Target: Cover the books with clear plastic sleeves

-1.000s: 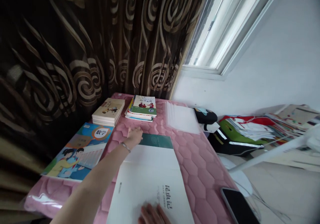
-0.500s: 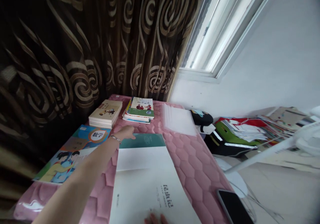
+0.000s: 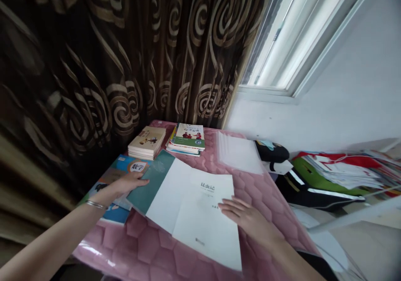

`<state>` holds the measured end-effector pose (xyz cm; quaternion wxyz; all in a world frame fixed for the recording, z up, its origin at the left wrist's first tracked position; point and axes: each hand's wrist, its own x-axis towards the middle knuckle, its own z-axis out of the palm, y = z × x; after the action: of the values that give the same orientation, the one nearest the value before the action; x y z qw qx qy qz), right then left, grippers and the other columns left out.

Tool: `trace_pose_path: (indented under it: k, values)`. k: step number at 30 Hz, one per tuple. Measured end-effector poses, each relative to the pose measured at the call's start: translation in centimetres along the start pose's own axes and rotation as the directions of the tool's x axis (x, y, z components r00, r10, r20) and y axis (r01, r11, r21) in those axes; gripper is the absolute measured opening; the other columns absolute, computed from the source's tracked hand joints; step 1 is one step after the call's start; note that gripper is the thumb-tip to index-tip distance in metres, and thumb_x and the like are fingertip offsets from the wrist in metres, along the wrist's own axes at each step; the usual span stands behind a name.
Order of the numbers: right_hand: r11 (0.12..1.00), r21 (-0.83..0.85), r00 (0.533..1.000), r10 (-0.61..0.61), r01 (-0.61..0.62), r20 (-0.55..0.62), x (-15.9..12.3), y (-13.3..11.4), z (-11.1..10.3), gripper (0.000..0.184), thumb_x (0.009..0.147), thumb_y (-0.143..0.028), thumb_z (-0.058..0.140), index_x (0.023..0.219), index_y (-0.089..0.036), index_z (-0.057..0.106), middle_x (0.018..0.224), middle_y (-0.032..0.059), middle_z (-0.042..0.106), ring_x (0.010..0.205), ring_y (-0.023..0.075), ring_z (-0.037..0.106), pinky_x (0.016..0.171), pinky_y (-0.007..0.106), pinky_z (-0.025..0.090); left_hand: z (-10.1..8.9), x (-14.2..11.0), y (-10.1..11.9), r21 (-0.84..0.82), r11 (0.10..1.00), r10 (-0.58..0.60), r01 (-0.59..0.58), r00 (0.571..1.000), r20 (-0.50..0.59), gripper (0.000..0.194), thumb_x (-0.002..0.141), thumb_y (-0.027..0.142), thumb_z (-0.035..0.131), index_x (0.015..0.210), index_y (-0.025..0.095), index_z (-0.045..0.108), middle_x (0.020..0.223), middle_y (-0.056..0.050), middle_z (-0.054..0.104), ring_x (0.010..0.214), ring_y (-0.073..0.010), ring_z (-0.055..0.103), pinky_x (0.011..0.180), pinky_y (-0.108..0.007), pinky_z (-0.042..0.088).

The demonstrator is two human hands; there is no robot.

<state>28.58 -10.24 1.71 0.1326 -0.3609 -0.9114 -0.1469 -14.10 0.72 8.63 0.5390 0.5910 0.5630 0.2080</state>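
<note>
An open book (image 3: 203,214) lies on the pink quilted surface, turned to a white title page with dark Chinese characters. Its dark green flap (image 3: 153,185) spreads out at the left. My left hand (image 3: 133,183), with a silver bangle on the wrist, rests on the left part of that flap, fingers stretched out. On the right edge of the title page my right hand (image 3: 241,214) lies flat, fingers extended. A blue mathematics textbook (image 3: 117,212) is partly hidden beneath my left hand and the flap.
Beige books (image 3: 145,143) are stacked at the back left, beside another pile of books (image 3: 189,137). Clear plastic sheets (image 3: 238,153) lie at the back right. A dark phone (image 3: 316,264) is partly hidden by my right arm. Beyond the edge sits a black-and-green bag (image 3: 313,185) with papers.
The book has turned from lengthwise to roughly crosswise, its green flap now at the left. My left hand has drawn nearer. My right hand has moved up to the page's right edge.
</note>
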Motion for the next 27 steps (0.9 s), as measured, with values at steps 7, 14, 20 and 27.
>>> trace_pose_path:
  k: [7, 14, 20, 27]
  values:
    - [0.966, 0.098, 0.956, 0.219, -0.241, 0.197, 0.1, 1.4, 1.7, 0.057, 0.081, 0.004, 0.037, 0.121, -0.028, 0.062, 0.132, 0.0001, 0.061, 0.121, 0.0192, 0.057, 0.100, 0.039, 0.048, 2.2, -2.0, -2.0, -0.306, 0.942, -0.189, 0.140, 0.973, -0.135, 0.030, 0.056, 0.038, 0.080, 0.075, 0.018, 0.069, 0.071, -0.005, 0.074, 0.068, -0.0225, 0.071, 0.062, -0.029, 0.056]
    - [0.732, 0.448, 0.832, 0.552, -0.514, 0.054, 4.5, -3.0, 0.1, 0.045, 0.083, -0.006, 0.038, 0.109, -0.026, 0.068, 0.129, 0.0031, 0.062, 0.114, 0.0195, 0.061, 0.097, 0.039, 0.050, 3.1, -2.6, -1.2, -0.363, 0.921, -0.248, 0.142, 0.932, -0.265, 0.034, 0.057, 0.035, 0.081, 0.082, 0.018, 0.067, 0.069, -0.004, 0.074, 0.067, -0.0243, 0.071, 0.059, -0.031, 0.058]
    - [0.283, 0.873, 0.708, 0.700, -0.397, 0.095, 12.5, -9.8, 3.5, 0.051, 0.092, -0.043, 0.047, 0.140, -0.024, 0.046, 0.148, 0.0083, 0.043, 0.136, 0.0221, 0.041, 0.110, 0.041, 0.039, 4.5, -3.1, 1.2, -0.432, 0.897, -0.209, 0.099, 0.954, -0.217, 0.044, 0.067, 0.050, 0.073, 0.094, 0.016, 0.066, 0.072, -0.007, 0.073, 0.069, -0.0245, 0.071, 0.061, -0.032, 0.058]
    - [0.150, 0.898, 0.601, 0.785, -0.415, 0.146, 16.4, -11.8, 6.0, 0.066, 0.095, -0.057, 0.033, 0.150, -0.021, 0.028, 0.158, 0.0062, 0.022, 0.146, 0.0205, 0.013, 0.120, 0.045, 0.016, 9.7, -1.7, 2.1, -0.195, 0.973, 0.089, -0.124, 0.980, -0.179, 0.073, 0.085, 0.070, 0.032, 0.121, 0.014, 0.062, 0.098, -0.011, 0.074, 0.103, -0.0294, 0.066, 0.084, -0.039, 0.056]
